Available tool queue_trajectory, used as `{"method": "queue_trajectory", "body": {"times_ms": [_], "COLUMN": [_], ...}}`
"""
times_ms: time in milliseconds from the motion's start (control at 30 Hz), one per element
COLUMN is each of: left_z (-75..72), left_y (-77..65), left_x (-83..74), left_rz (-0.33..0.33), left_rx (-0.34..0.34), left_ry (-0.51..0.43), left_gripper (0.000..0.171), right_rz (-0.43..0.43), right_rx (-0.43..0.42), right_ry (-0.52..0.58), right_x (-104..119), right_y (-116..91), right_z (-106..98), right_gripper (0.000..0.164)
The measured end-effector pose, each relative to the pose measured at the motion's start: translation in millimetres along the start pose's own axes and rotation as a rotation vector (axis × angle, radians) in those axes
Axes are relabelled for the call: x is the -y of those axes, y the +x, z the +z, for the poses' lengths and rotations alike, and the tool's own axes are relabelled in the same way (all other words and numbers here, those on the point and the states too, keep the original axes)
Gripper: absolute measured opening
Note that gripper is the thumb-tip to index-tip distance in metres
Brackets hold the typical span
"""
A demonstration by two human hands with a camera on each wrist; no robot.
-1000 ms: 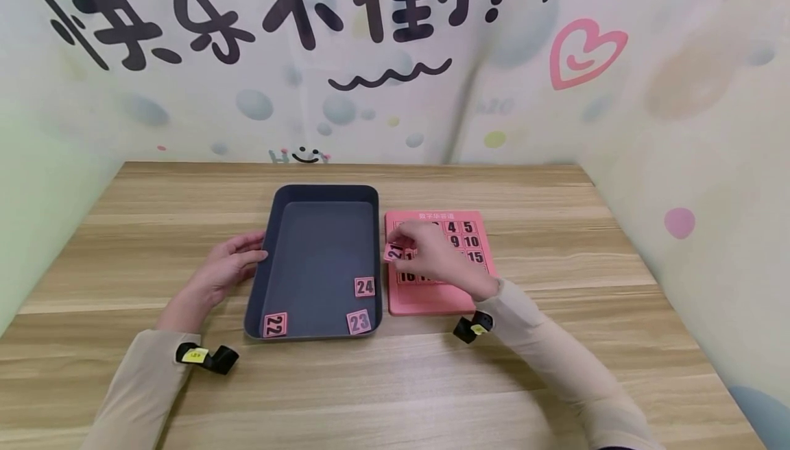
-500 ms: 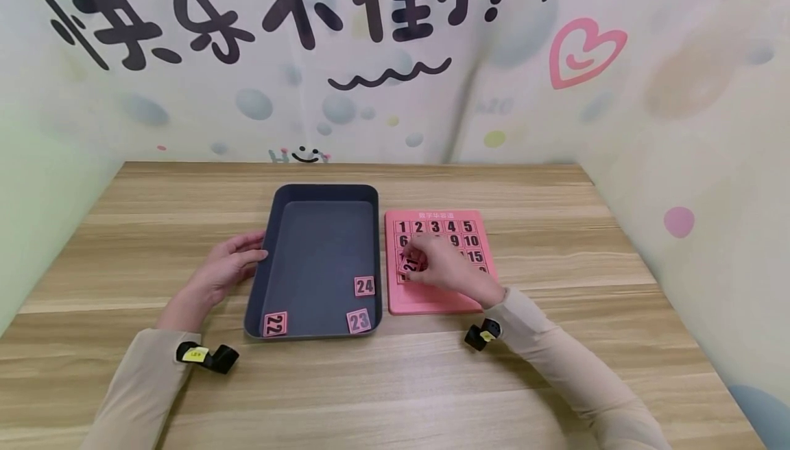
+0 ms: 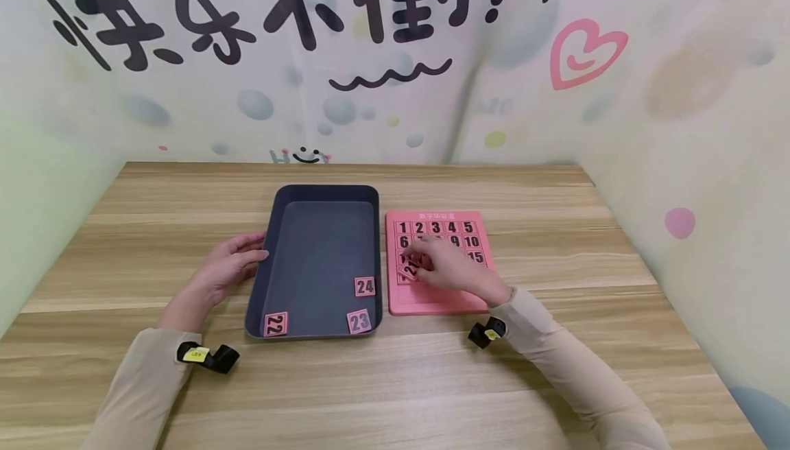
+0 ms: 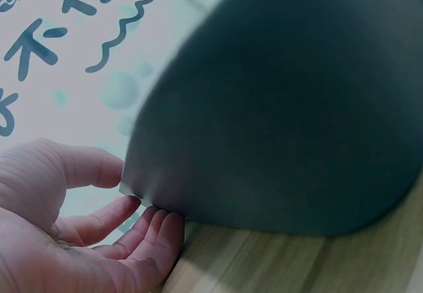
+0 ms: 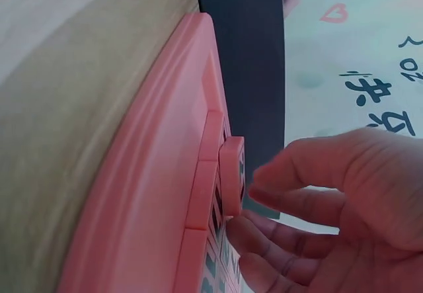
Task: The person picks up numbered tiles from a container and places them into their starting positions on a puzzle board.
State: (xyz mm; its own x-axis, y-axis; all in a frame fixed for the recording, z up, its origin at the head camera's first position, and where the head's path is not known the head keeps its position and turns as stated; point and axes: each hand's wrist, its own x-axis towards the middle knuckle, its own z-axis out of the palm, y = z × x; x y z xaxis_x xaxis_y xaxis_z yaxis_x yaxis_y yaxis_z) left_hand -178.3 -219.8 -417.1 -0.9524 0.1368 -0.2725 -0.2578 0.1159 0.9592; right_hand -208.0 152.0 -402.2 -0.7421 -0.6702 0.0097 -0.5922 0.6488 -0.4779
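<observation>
A pink number board [image 3: 441,298] lies right of a dark blue tray [image 3: 321,258]. My right hand [image 3: 450,265] is over the board, fingers bent around a pink number tile [image 3: 408,270] marked 21. That tile lies slanted on top of the rows at their lower left. In the right wrist view the tile [image 5: 232,174] stands proud of its neighbours, with fingertips [image 5: 246,230] right at its edge. My left hand [image 3: 225,268] holds the tray's left rim, thumb and fingers at the edge, as the left wrist view shows on the tray wall [image 4: 277,121].
Inside the tray are loose tiles 22 [image 3: 275,324], 23 [image 3: 358,322] and 24 [image 3: 365,287]. The wooden table [image 3: 395,381] extends toward me, and a printed wall cloth [image 3: 395,121] rises along its back edge.
My right hand has carried tile 21 from the board's left edge rightward and down over the lower rows, then turned it a little. My left hand and the tray stay put.
</observation>
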Motion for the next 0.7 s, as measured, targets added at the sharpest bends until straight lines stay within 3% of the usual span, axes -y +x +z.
{"method": "queue_trajectory", "body": {"times_ms": [167,433,700], "left_z": [0.0,0.2,0.2], "left_y": [0.1,0.6,0.9], "left_x": [0.2,1.1,0.7], "left_rz": [0.000,-0.004,-0.001], "left_rx": [0.000,-0.005,-0.004], "left_ry": [0.001,0.015,0.008], "left_gripper": [0.062,0.061,0.062], "right_rz": [-0.014,0.014,0.018], "right_rx": [0.041,0.001,0.013], "right_ry": [-0.029,0.004,0.038], "right_x": [0.7,6.3,16.6], "right_y": [-1.2,-4.0,-12.0], "right_z": [-1.5,0.8,7.9], "right_gripper": [0.037,0.026,0.029]}}
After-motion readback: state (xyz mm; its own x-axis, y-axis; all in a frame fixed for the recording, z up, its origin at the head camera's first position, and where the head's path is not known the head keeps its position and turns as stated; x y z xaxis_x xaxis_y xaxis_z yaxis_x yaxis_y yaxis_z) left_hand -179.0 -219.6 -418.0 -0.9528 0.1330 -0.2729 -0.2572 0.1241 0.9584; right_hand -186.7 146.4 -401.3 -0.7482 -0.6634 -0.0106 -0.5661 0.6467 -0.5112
